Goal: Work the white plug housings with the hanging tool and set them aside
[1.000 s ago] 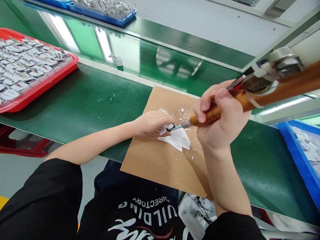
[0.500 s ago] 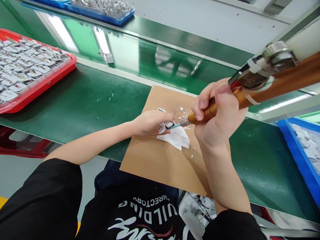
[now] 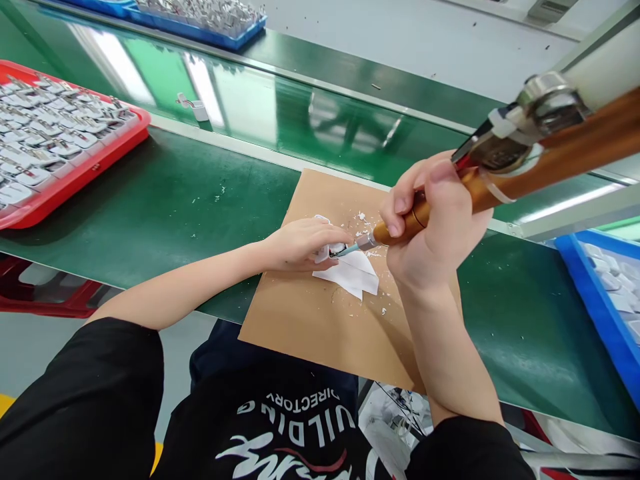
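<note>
My left hand [image 3: 305, 245] rests on a brown cardboard sheet [image 3: 320, 327], its fingers closed around a small white plastic housing [image 3: 323, 253]. The fingers hide most of that housing; a dark opening shows on its right side. My right hand [image 3: 435, 220] is wrapped around an orange tubular hand tool [image 3: 413, 223] with a metal collar and a thin pale blue tip [image 3: 350, 250]. The tip points down and left and reaches the opening of the housing. Whether it touches inside, I cannot tell. Under the housing lies a folded white sheet [image 3: 357, 277], with white shavings around it.
At the left stands a red tray [image 3: 120, 148] full of white parts with metal pieces. A blue bin [image 3: 595, 313] with white parts is at the right. Across the green belt are a lone white part [image 3: 200, 110] and a blue tray [image 3: 235, 41] with metal parts.
The lone white part on the green belt has moved left. My left hand has turned the housing slightly, and the tool's tip stays at its opening.
</note>
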The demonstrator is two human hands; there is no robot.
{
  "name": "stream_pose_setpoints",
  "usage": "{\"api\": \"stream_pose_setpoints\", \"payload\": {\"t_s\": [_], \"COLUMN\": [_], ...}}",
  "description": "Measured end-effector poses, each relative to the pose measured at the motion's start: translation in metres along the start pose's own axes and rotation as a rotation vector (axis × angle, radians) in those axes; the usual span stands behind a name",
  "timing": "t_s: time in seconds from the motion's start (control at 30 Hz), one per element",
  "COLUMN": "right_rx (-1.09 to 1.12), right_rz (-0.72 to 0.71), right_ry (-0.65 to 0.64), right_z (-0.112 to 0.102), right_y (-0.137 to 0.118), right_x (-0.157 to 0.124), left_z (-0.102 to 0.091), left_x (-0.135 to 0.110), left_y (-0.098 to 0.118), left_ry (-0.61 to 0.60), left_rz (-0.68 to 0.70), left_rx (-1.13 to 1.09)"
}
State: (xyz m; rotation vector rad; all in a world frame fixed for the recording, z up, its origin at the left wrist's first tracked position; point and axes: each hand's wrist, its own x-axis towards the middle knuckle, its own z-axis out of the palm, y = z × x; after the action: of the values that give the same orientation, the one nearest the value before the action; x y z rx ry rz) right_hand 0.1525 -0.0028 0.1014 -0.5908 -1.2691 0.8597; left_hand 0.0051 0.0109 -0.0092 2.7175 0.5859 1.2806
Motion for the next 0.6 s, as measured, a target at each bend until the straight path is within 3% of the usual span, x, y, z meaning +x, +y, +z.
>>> {"api": "stream_pose_setpoints", "payload": {"t_s": [0.6], "right_rx": [0.007], "right_rz": [0.015], "right_ry": [-0.006], "right_z": [-0.0029], "right_y": [0.0046], "right_x": [0.0024], "left_z": [-0.0021], "left_x": [-0.0043], "left_y": [-0.0021], "left_ry": [-0.042], "left_rz": [0.008], "left_rx": [0.107]}}
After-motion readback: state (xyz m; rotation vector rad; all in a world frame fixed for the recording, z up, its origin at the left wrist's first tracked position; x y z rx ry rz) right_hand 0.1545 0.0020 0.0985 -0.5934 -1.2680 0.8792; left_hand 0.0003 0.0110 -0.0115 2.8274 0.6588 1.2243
